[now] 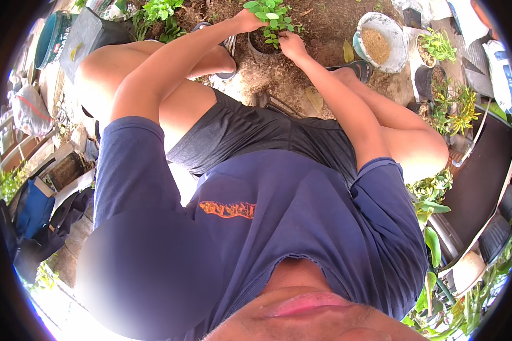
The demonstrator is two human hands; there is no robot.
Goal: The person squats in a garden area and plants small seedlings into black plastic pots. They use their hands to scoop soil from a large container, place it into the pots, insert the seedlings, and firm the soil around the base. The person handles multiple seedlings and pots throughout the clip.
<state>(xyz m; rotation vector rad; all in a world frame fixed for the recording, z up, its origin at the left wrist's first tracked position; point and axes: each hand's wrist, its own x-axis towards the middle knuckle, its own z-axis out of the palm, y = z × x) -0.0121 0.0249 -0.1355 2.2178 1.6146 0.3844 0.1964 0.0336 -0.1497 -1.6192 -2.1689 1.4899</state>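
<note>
Between my feet stands a dark round plant pot (262, 44) with soil in it. A small-leaved green plant (273, 17) rises from the pot and leans over its far rim. My left hand (251, 20) is at the plant's left side, its fingers curled in among the leaves and around the stem; the fingertips are partly hidden by foliage. On the pot's right side my right hand (293, 45) has its fingers bent together at the lower leaves and rim. Whether it pinches a leaf or soil is too small to tell.
A whitish bucket (399, 47) holding sandy brown material (375, 46) stands to the right, beyond my sandalled right foot (350, 73). Potted plants (437, 47) line the right side. A teal bucket (47, 42) and grey container (83, 38) sit at left. Bare soil (333, 17) lies ahead.
</note>
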